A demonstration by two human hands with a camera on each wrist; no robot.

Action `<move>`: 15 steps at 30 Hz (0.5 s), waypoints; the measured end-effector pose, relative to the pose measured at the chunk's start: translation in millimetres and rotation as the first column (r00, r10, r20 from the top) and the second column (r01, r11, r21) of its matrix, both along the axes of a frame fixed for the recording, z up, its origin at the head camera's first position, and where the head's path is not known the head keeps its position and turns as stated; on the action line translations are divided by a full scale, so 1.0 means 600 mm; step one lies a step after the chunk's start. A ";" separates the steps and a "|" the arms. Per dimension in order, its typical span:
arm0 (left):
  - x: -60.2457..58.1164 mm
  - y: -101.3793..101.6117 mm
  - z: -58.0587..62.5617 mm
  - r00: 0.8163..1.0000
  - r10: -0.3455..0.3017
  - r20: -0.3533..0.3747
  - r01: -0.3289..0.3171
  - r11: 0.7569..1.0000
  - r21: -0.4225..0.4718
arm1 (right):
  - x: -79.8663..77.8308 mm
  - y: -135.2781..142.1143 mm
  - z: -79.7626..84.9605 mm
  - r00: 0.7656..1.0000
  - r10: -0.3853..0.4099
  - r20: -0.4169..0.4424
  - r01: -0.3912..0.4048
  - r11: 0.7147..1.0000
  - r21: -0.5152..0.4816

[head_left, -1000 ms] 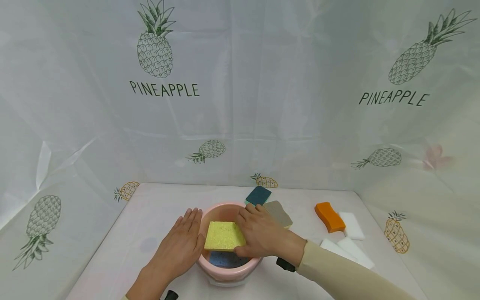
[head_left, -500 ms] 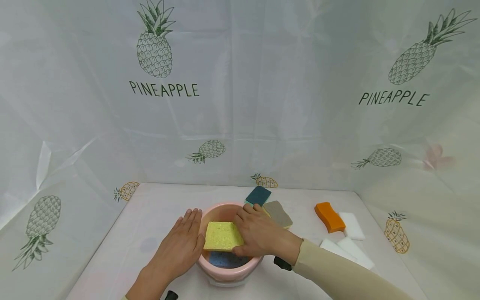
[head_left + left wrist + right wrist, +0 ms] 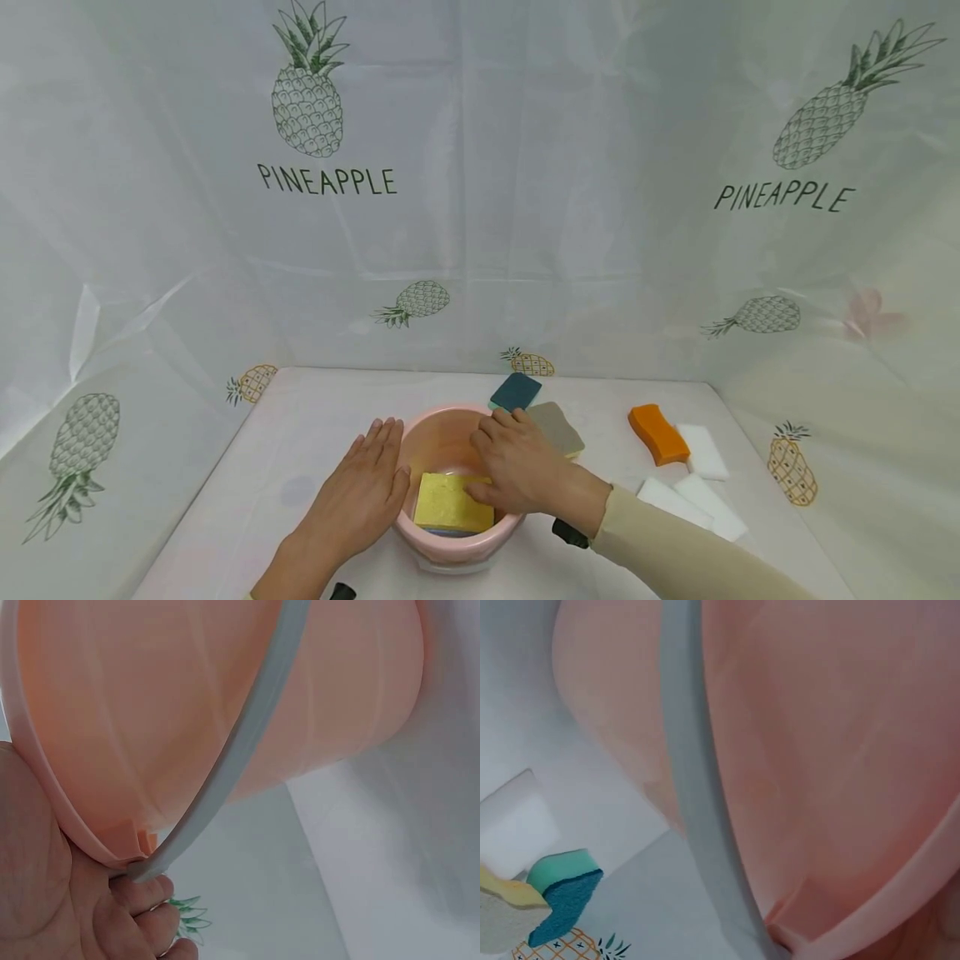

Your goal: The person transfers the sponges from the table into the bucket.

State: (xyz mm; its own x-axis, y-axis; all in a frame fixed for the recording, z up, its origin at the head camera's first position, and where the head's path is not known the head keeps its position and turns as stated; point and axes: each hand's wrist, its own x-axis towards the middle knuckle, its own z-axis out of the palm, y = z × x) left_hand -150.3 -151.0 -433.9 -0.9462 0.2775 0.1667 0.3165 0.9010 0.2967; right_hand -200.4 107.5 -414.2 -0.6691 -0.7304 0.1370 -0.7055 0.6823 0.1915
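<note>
Yellow sponge (image 3: 447,502) is lying low inside pink bucket (image 3: 457,546), near side, blue strip showing beneath its near edge. Left hand (image 3: 360,487) is resting against left rim, fingers straight and together. Right hand (image 3: 521,467) is leaning over right rim, fingers bending, thumb pointing inward above sponge; can't tell if it's clamping rim or touching sponge. Dark teal sponge (image 3: 516,390) and grey-beige sponge (image 3: 556,427) are sitting far right of bucket. Orange sponge (image 3: 658,434) and white sponges (image 3: 674,502) are lying farther right on counter (image 3: 600,533).
</note>
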 end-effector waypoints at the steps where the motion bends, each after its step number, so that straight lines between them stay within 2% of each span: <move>1: 0.000 0.000 0.000 1.000 0.001 0.002 -0.001 1.000 -0.001 | 0.001 0.001 0.000 1.000 -0.001 -0.003 0.001 1.000 -0.015; 8: -0.001 -0.001 -0.003 1.000 0.006 0.005 -0.006 1.000 0.005 | 0.004 0.011 -0.008 0.999 -0.046 -0.021 0.042 0.987 -0.156; 11: -0.001 -0.001 -0.003 1.000 0.009 0.007 -0.009 1.000 0.009 | -0.002 0.020 -0.014 0.995 -0.077 -0.067 0.062 0.977 -0.205; 15: -0.001 -0.001 -0.003 1.000 0.011 0.017 -0.011 1.000 0.010 | -0.013 0.040 -0.018 0.977 -0.113 -0.179 0.064 0.964 -0.259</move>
State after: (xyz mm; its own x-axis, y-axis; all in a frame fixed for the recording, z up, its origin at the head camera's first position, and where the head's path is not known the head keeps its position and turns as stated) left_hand -150.8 -151.4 -435.5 -0.9520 0.2653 0.1529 0.3012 0.9014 0.3110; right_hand -208.5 131.7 -424.7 -0.6733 -0.5950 0.4389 -0.6069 0.7838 0.1315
